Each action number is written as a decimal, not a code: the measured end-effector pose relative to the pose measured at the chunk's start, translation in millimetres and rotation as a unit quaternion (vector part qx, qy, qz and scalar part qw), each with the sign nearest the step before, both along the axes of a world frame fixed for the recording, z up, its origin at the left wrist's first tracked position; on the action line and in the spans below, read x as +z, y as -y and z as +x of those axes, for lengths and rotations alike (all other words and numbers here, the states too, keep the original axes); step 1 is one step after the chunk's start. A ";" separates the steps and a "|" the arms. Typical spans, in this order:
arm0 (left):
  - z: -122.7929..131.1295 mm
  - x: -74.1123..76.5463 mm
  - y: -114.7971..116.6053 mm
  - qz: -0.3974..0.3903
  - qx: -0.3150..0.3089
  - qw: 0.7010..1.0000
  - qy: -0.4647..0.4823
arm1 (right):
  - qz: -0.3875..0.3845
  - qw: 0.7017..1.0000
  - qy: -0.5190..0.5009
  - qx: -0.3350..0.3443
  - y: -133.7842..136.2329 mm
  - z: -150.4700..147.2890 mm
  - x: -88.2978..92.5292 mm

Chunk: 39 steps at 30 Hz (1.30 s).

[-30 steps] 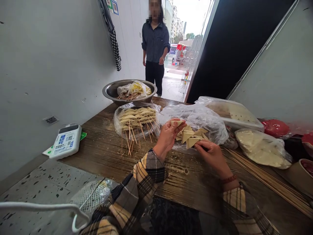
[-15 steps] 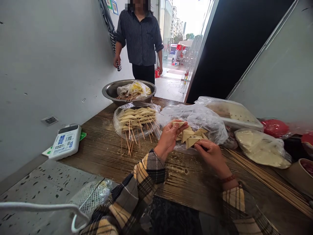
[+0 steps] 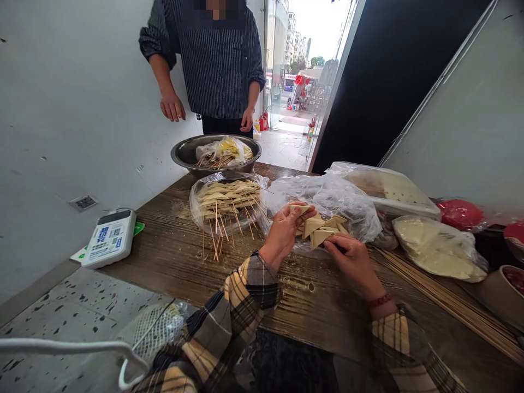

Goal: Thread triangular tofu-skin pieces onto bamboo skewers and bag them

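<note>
Between its thumb and fingers, my left hand (image 3: 284,226) pinches a folded, pale yellow piece of tofu skin (image 3: 299,208). My right hand (image 3: 350,252) has its thumb and fingers closed on the edge of a tofu skin triangle (image 3: 320,237) at the front of a small pile. That pile lies partly on a clear plastic bag (image 3: 323,191). To the left, skewered tofu skin pieces (image 3: 229,194) are heaped in another plastic bag, their sticks pointing towards me.
A metal basin (image 3: 180,158) with bagged skewers stands at the table's far end, a person (image 3: 219,71) behind it. On the right are loose bamboo sticks (image 3: 442,297), a bagged pale food (image 3: 440,251) and a white tray (image 3: 409,202). A white device (image 3: 110,237) sits left.
The person across the table has come closer to the basin, with one arm now bent and raised outward. My hands have barely moved; my right hand is slightly further left.
</note>
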State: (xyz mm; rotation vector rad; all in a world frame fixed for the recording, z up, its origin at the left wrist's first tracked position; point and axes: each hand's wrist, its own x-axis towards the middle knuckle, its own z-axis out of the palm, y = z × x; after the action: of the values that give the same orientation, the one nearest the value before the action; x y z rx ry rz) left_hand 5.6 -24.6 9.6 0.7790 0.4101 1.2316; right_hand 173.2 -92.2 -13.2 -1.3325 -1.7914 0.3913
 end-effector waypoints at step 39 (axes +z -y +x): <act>5.8 -3.2 2.6 -0.041 -0.079 0.996 -0.006 | 0.036 0.999 -0.006 -0.021 0.6 -12.1 -1.4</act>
State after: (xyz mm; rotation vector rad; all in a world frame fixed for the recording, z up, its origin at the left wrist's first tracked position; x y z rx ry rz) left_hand 11.4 -27.3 6.5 0.7343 0.4000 1.0565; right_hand 161.1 -92.7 -14.7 -1.3133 -1.7486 0.3070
